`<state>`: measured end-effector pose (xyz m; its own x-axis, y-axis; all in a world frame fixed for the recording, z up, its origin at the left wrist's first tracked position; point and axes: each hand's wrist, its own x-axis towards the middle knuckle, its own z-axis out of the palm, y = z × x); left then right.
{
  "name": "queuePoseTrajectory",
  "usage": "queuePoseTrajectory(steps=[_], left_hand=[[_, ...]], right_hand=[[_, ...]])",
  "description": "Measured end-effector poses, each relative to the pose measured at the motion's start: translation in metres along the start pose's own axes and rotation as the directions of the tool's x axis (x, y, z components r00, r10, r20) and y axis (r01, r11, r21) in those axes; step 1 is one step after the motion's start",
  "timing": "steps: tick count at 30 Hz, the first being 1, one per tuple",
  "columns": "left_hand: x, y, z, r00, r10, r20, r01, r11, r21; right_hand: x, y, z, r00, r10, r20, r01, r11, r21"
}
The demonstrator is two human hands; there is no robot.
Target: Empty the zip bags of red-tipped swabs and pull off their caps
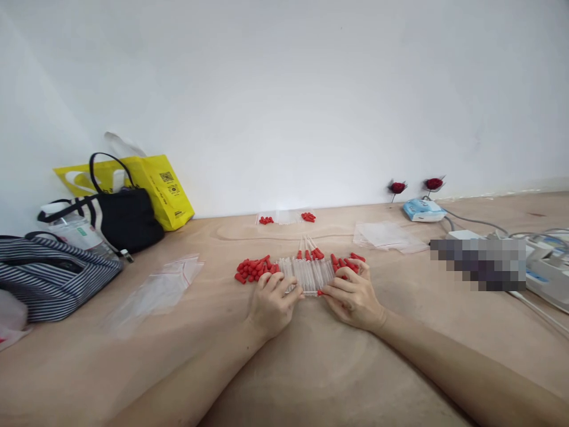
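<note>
A thin clear glass dropper tube (310,293) lies crosswise between my two hands, in front of a pile of similar tubes. My left hand (272,303) pinches its left end. At its other end, the fingers of my right hand (353,296) close on a small red rubber bulb (320,293), which touches the tube. Loose clear tubes (306,274) lie side by side behind the hands. A heap of red bulbs (252,270) sits by my left hand, and more red bulbs (341,261) are beside my right. Several tubes with red bulbs (310,249) lie beyond the pile.
Clear zip bags lie left (162,290) and right (384,236). Bags with red bulbs (308,217) rest near the wall. At left stand a striped bag (66,284), a black bag (128,219) and a yellow bag (171,193). A blue-white packet (424,210) and cables (478,220) lie right.
</note>
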<state>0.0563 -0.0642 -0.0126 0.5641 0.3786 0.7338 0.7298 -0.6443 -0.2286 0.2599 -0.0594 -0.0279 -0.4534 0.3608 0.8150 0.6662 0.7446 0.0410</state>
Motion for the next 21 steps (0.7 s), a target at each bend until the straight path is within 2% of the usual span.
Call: queuePoseTrajectory(steps=[6, 9, 13, 15, 16, 19, 21], left_hand=[[0.0, 0.002, -0.002, 0.995, -0.064, 0.071, 0.061, 0.997, 0.043], [0.001, -0.004, -0.005, 0.985, -0.15, 0.091, 0.153, 0.988, -0.028], [0.015, -0.009, -0.01, 0.933, -0.312, 0.181, 0.343, 0.922, -0.178], [0.028, -0.01, -0.009, 0.864, -0.396, 0.31, 0.473, 0.851, -0.229], [0.036, -0.01, -0.007, 0.805, -0.436, 0.402, 0.551, 0.8, -0.238], [0.058, -0.011, 0.005, 0.579, -0.489, 0.652, 0.75, 0.632, -0.192], [0.071, -0.01, 0.017, 0.491, -0.49, 0.721, 0.798, 0.584, -0.147]], right_hand=[[0.003, 0.008, -0.006, 0.999, 0.047, -0.006, -0.047, 0.999, -0.003], [0.002, 0.022, -0.01, 0.977, 0.204, -0.057, -0.206, 0.978, -0.026], [-0.001, 0.044, -0.01, 0.899, 0.429, -0.091, -0.435, 0.897, -0.075], [-0.003, 0.052, -0.007, 0.852, 0.517, -0.088, -0.524, 0.845, -0.11], [-0.004, 0.055, -0.006, 0.83, 0.552, -0.083, -0.558, 0.82, -0.126], [-0.007, 0.063, -0.003, 0.78, 0.619, -0.087, -0.625, 0.767, -0.145], [-0.009, 0.066, -0.003, 0.765, 0.639, -0.078, -0.643, 0.752, -0.144]])
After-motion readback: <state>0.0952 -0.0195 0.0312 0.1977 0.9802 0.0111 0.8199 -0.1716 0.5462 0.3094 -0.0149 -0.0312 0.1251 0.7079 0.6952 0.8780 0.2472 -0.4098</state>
